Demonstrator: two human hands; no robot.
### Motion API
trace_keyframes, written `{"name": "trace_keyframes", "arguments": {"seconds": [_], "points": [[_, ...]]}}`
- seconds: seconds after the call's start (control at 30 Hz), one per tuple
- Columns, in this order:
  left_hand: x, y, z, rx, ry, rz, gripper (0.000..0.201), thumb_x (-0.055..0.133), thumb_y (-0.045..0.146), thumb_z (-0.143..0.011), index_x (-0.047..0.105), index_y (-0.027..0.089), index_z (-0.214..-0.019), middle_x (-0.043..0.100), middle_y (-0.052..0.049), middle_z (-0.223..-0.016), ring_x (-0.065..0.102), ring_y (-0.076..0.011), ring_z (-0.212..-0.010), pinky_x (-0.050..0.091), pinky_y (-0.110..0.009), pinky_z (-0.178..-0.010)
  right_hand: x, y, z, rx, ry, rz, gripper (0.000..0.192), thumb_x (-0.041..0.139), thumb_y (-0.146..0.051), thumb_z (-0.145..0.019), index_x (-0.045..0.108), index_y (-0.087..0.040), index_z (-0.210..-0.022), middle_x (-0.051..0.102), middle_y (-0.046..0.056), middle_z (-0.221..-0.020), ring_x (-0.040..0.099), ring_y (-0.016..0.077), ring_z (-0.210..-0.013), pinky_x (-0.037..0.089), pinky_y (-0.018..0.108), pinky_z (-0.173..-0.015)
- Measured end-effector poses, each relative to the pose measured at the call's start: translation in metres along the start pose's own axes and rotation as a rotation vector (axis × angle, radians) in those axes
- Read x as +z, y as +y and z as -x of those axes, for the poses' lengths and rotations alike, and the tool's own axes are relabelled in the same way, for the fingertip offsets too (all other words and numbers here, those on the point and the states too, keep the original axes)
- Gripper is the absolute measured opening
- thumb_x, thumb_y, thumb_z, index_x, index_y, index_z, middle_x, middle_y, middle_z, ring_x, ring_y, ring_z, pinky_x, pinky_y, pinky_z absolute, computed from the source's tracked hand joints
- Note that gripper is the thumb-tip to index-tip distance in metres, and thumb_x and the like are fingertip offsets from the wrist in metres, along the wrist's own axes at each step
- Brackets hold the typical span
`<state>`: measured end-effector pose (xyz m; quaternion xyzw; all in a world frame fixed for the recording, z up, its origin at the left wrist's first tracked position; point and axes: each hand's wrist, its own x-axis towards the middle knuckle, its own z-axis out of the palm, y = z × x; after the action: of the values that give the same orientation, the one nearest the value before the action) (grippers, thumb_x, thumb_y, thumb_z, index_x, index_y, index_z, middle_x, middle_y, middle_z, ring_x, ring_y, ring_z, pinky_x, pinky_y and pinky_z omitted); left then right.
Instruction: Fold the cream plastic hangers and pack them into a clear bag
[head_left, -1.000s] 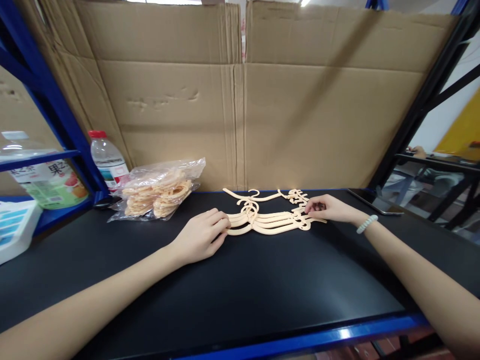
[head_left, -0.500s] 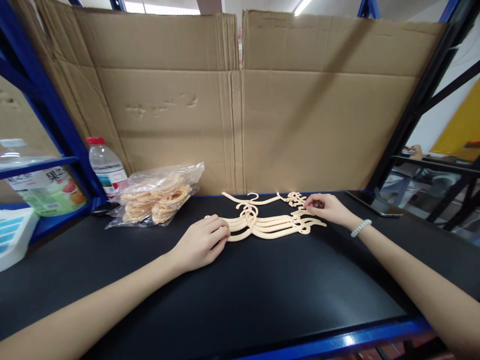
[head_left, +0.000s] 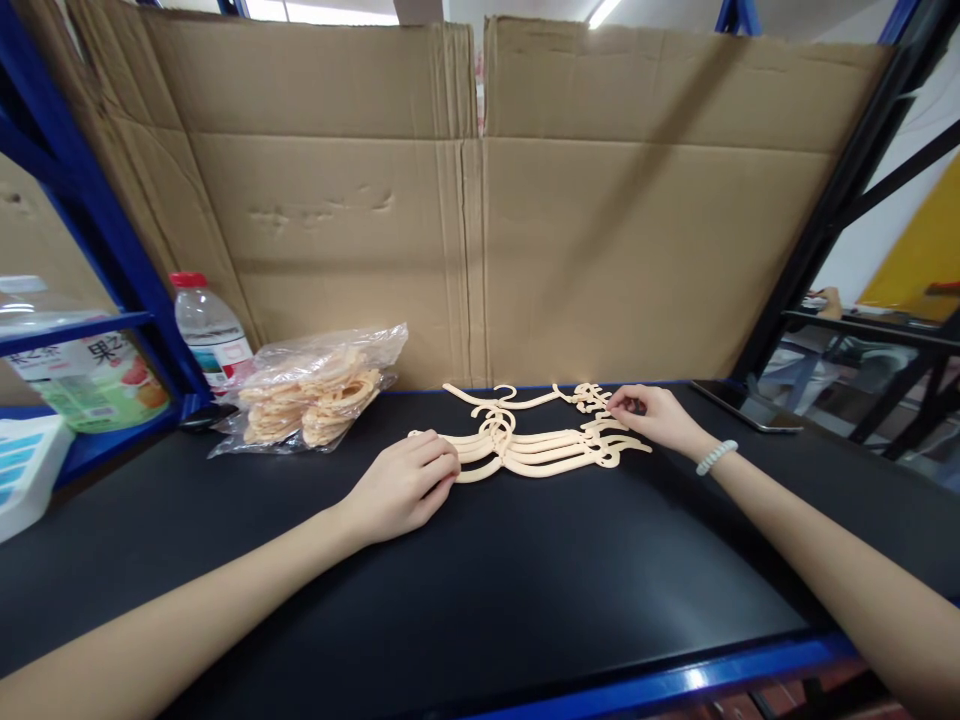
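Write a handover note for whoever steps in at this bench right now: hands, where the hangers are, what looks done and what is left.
Left hand: palm down on the black table, fingers curled against the left ends of the stack of cream hangers.
Right hand: fingertips pinching at the stack's right end.
Hangers: several lie nested together, flat on the table at its far middle; one loose hanger lies just behind them.
Plastic bag of more cream pieces sits to the left, by a water bottle.
Done: a small stack is gathered and roughly lined up.
Left: judging by this, the loose hanger and the bagged pieces are not yet in the stack.
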<state>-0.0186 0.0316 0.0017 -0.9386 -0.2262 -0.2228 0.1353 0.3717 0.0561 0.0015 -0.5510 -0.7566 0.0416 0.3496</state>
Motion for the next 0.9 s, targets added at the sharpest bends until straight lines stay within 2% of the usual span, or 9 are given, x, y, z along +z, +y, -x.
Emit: {"name": "trace_keyframes", "arguments": {"seconds": [0.17,0.43,0.9], "points": [[0.001,0.000,0.000,-0.004,0.011,0.009,0.015,0.044,0.013,-0.090,0.058,0.018,-0.086,0.063,-0.005,-0.088,0.058,-0.0177,-0.085,0.045,-0.034,-0.086,0.000,-0.001,0.000,-0.001,0.029,0.008,0.024,0.052,-0.037,-0.076,0.066,-0.018,-0.077,0.067,0.006,-0.073,0.057,0.0182,-0.066,0.044,0.031,-0.062],[0.002,0.000,0.001,-0.009,0.003,-0.007,0.016,0.043,0.014,-0.091,0.057,0.018,-0.086,0.063,-0.005,-0.090,0.057,-0.0183,-0.085,0.044,-0.034,-0.085,0.002,-0.003,0.000,-0.012,0.064,-0.001,0.024,0.050,-0.036,-0.078,0.066,-0.018,-0.078,0.068,0.007,-0.077,0.059,0.0190,-0.070,0.046,0.033,-0.067],[0.000,0.002,0.000,-0.012,0.004,-0.040,0.017,0.043,0.014,-0.090,0.059,0.018,-0.084,0.064,-0.005,-0.087,0.057,-0.0174,-0.081,0.044,-0.033,-0.083,0.005,-0.010,0.002,-0.070,0.114,-0.042,0.021,0.053,-0.037,-0.081,0.065,-0.019,-0.079,0.067,0.006,-0.077,0.059,0.0189,-0.069,0.047,0.034,-0.067]]}}
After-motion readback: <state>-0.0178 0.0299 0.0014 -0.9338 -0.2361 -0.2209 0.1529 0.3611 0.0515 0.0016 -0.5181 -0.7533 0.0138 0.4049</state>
